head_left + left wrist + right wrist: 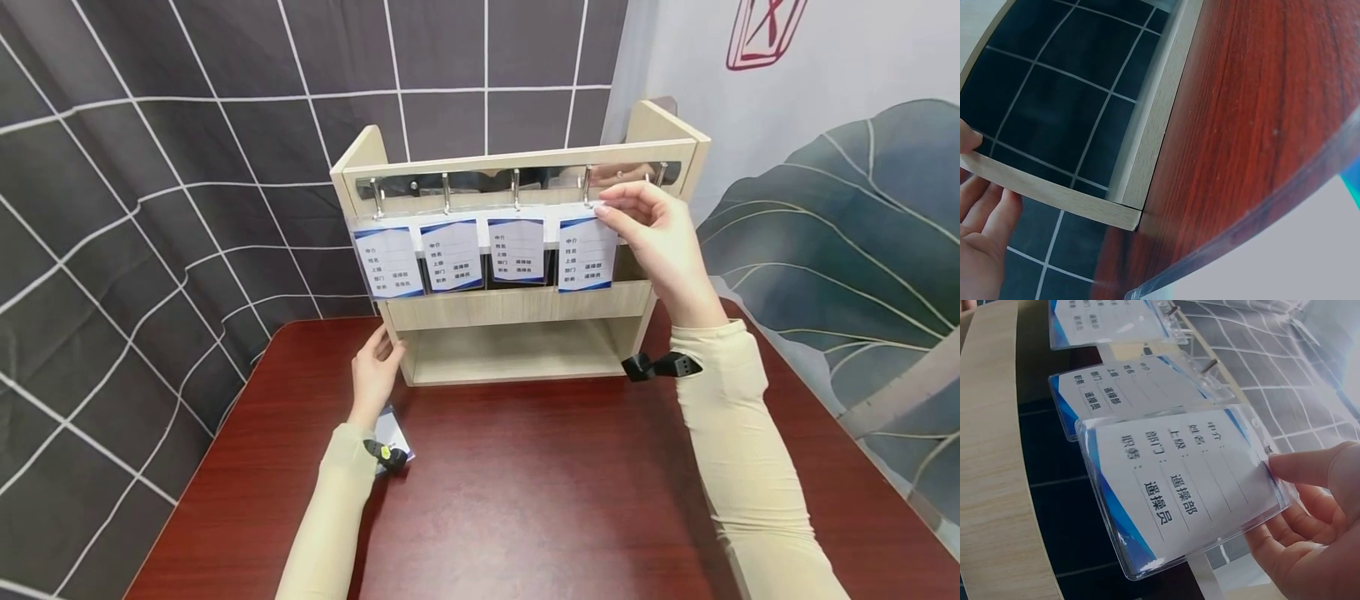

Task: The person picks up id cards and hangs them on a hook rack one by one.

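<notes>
My right hand (663,237) pinches the upper right corner of the rightmost badge (587,254), a clear plastic sleeve with a blue-and-white card. Its top edge is up at a metal hook (587,185); whether the hook passes through the slot cannot be told. In the right wrist view the thumb lies on the badge's (1172,487) front, fingers behind. More such badges (516,252) hang leftward on hooks. My left hand (372,372) grips the lower left side panel of the wooden rack (517,310), thumb inside and fingers outside in the left wrist view.
Another badge (390,433) lies on the red-brown table (525,492), partly under the left wrist. The hook at the far right of the metal strip (660,173) is partly behind the right hand. A dark checked curtain (150,208) hangs behind.
</notes>
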